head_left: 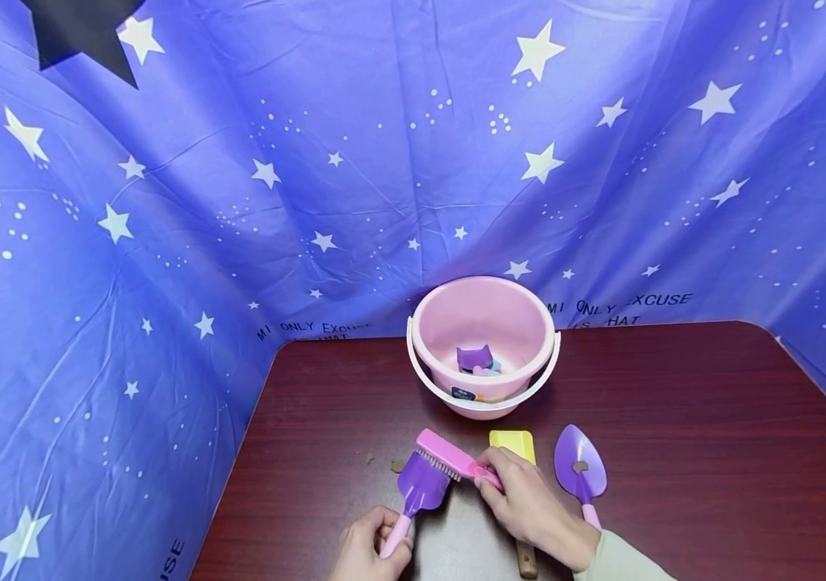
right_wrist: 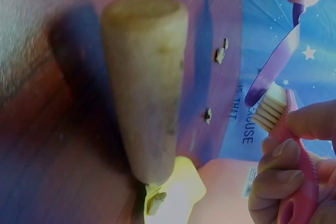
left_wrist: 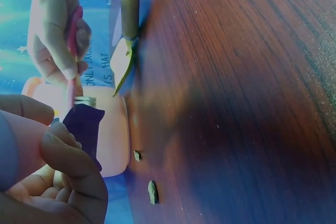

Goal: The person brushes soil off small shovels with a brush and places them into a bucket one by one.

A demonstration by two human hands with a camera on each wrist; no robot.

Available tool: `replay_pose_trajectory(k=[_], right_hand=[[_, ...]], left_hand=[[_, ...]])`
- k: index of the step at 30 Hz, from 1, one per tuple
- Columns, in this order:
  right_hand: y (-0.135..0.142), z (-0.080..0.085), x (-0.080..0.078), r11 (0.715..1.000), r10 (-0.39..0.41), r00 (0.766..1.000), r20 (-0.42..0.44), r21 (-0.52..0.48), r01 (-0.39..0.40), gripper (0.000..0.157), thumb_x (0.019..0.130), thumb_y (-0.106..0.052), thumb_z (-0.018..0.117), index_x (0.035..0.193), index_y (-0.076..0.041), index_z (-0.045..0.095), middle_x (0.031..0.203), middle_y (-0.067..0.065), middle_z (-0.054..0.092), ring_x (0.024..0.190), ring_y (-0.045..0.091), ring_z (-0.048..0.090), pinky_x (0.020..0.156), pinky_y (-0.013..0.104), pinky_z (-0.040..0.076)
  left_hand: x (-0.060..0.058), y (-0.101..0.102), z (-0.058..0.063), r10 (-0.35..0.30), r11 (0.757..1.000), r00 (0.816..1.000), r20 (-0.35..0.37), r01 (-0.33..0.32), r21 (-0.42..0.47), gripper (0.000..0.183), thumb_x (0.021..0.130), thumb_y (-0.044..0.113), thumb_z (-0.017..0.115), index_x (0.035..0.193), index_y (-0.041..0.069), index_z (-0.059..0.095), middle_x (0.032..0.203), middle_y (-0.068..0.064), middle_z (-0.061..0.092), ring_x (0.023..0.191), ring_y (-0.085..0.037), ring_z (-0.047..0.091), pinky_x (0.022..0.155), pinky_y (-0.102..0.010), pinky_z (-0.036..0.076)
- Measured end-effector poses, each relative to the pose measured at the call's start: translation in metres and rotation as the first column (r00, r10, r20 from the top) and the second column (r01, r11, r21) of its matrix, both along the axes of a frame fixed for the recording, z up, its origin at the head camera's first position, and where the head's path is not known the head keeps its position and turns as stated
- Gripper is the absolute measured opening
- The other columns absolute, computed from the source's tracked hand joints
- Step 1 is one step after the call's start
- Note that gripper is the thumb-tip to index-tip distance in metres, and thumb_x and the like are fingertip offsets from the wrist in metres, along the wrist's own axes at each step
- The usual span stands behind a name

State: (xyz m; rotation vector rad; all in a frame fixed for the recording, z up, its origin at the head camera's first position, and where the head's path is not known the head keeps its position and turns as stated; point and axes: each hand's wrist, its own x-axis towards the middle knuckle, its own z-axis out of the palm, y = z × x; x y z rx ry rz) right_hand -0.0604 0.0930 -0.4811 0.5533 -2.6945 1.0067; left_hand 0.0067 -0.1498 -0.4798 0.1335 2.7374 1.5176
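Note:
My left hand (head_left: pixel 372 545) grips the pink handle of a small purple shovel (head_left: pixel 421 486), its blade raised above the table. In my right hand (head_left: pixel 529 500) is a pink scrub brush (head_left: pixel 449 453), held by its handle. Its pale bristles (right_wrist: pixel 270 109) meet the edge of the shovel's blade in the right wrist view. Below my right hand lies a yellow shovel (head_left: pixel 517 441) with a wooden handle (right_wrist: pixel 147 87), partly covered by that hand. A greenish-brown crumb (right_wrist: pixel 156 203) sits on the yellow blade.
Behind the hands stands a pink bucket (head_left: pixel 449 319) with a white handle, holding purple and blue pieces. A purple trowel (head_left: pixel 581 448) with a brown crumb on it lies to the right. Small greenish crumbs (left_wrist: pixel 152 192) lie on the table. A starry blue curtain (head_left: pixel 354 202) hangs around it.

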Motion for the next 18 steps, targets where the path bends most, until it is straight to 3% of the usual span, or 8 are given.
replay_pose_trajectory(k=[11, 18], right_hand=[[0.005, 0.001, -0.010, 0.998, -0.066, 0.995, 0.072, 0.013, 0.066, 0.020, 0.077, -0.009, 0.075, 0.088, -0.021, 0.062, 0.075, -0.015, 0.048, 0.067, 0.004, 0.047, 0.062, 0.028, 0.042], [0.003, 0.005, -0.007, 0.999, -0.046, 0.998, 0.037, -0.009, 0.046, 0.020, 0.078, -0.012, 0.075, 0.089, -0.024, 0.063, 0.076, -0.019, 0.047, 0.068, 0.001, 0.047, 0.063, 0.025, 0.042]], left_hand=[[0.001, 0.001, -0.003, -0.005, 1.000, 1.000, -0.020, 0.005, 0.016, 0.015, 0.067, 0.008, 0.072, 0.079, 0.013, 0.064, 0.064, 0.017, 0.051, 0.053, 0.005, 0.045, 0.051, -0.018, 0.041], [-0.001, 0.002, -0.002, -0.003, 1.000, 0.999, -0.042, 0.005, 0.029, 0.015, 0.067, 0.008, 0.073, 0.078, 0.012, 0.064, 0.064, 0.016, 0.051, 0.052, 0.006, 0.044, 0.051, -0.017, 0.041]])
